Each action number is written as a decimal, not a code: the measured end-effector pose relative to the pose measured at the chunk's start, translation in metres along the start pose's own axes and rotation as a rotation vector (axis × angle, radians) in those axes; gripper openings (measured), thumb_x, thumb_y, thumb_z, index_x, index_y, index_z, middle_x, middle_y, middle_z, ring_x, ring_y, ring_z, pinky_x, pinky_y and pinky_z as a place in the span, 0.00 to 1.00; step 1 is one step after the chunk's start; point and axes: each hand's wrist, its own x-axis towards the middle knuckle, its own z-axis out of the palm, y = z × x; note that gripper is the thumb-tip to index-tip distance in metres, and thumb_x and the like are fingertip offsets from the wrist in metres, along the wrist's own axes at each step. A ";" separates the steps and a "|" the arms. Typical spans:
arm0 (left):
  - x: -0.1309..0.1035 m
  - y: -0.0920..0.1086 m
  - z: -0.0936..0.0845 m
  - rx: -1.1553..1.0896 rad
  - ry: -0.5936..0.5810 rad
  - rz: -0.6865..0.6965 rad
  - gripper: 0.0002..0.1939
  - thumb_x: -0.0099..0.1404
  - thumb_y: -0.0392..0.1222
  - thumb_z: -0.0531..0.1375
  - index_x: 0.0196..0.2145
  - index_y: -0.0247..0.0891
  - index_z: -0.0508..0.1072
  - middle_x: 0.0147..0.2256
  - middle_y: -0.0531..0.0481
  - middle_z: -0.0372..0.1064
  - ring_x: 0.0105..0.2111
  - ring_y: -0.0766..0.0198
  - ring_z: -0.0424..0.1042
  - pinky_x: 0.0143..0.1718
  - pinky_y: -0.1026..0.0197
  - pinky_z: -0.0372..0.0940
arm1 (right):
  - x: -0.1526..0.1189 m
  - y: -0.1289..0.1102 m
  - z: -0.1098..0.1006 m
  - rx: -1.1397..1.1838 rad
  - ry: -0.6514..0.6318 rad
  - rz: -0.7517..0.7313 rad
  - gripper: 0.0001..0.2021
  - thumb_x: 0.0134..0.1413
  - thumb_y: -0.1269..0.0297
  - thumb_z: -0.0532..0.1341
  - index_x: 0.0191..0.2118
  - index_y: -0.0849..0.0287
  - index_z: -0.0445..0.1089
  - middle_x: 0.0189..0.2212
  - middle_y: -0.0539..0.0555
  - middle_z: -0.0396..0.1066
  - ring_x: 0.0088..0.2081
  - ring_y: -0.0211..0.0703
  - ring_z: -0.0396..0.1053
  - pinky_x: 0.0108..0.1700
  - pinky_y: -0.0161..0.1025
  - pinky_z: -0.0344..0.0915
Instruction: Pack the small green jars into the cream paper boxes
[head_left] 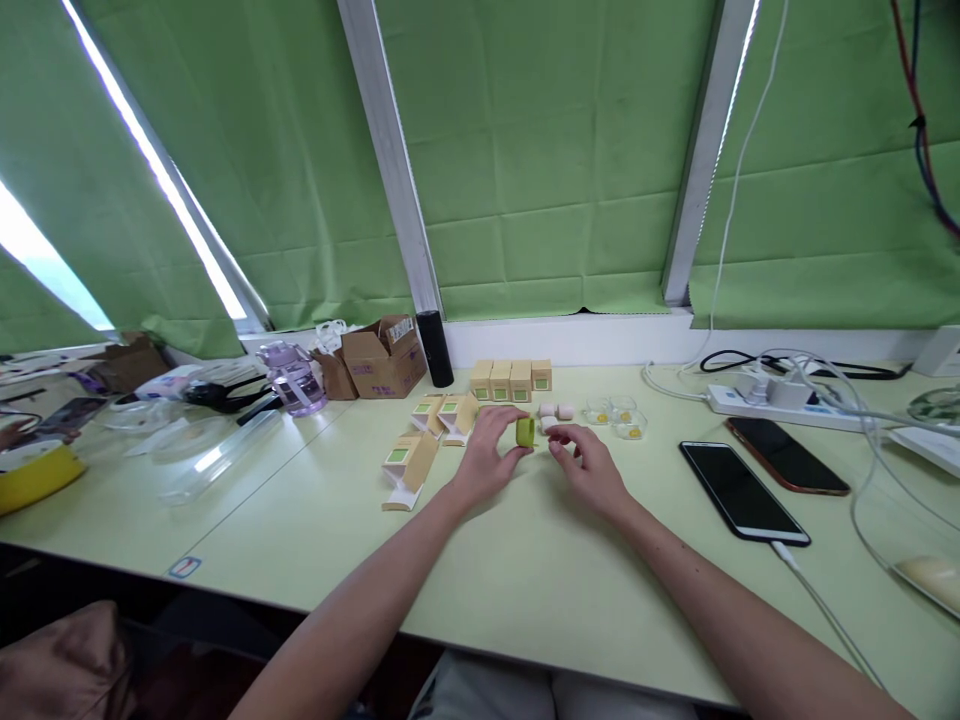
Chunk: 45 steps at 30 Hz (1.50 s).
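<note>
While right hand point(589, 470) curled, contents unclear, left hand point(486, 462) around short, rounded green cylinder point(526, 432).

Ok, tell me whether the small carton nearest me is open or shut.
Open: the carton has a flap sticking out toward you, white inside showing.

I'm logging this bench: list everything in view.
ring-like piece: one, lime, centre
closed boxes: four, tan, centre back
opened boxes: three, tan, centre left
small cylinders: about three, white, centre
containers: three, clear, centre right
phones: two, black, right
power strip: one, white, right
cables: several, mostly white, right
canister: one, black, back
bottle: one, purple, back left
cartons: several, brown, back left
blinds: several, green, behind
tabletop: one, pale green, foreground
left clutter: uncounted, mixed
left hand: one, bare, centre
right hand: one, bare, centre
</note>
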 end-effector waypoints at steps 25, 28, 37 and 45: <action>0.004 -0.025 -0.005 -0.549 0.139 -0.445 0.28 0.51 0.38 0.73 0.50 0.40 0.73 0.52 0.43 0.78 0.51 0.54 0.77 0.47 0.56 0.67 | 0.052 -0.010 0.037 -0.880 -0.473 -0.160 0.23 0.66 0.76 0.48 0.59 0.61 0.73 0.63 0.62 0.70 0.70 0.59 0.53 0.71 0.60 0.41; 0.005 -0.025 -0.005 -0.516 0.166 -0.444 0.27 0.52 0.38 0.73 0.49 0.40 0.73 0.50 0.44 0.78 0.51 0.54 0.77 0.47 0.57 0.66 | 0.047 -0.011 0.033 -0.894 -0.397 -0.225 0.21 0.64 0.78 0.50 0.55 0.61 0.75 0.61 0.63 0.72 0.69 0.57 0.55 0.69 0.57 0.42; 0.005 -0.018 0.000 -0.435 0.188 -0.461 0.26 0.54 0.39 0.72 0.50 0.39 0.74 0.51 0.42 0.76 0.51 0.53 0.75 0.51 0.54 0.65 | 0.018 -0.015 0.002 -0.964 -0.113 -0.382 0.10 0.51 0.80 0.61 0.30 0.60 0.78 0.33 0.59 0.80 0.39 0.49 0.69 0.54 0.49 0.52; 0.003 -0.012 0.004 -0.309 0.145 -0.417 0.24 0.55 0.36 0.71 0.50 0.41 0.75 0.51 0.44 0.76 0.51 0.53 0.75 0.51 0.52 0.66 | 0.001 -0.017 0.005 -0.772 0.028 -0.480 0.12 0.49 0.83 0.60 0.32 0.59 0.75 0.27 0.52 0.76 0.33 0.44 0.67 0.42 0.44 0.53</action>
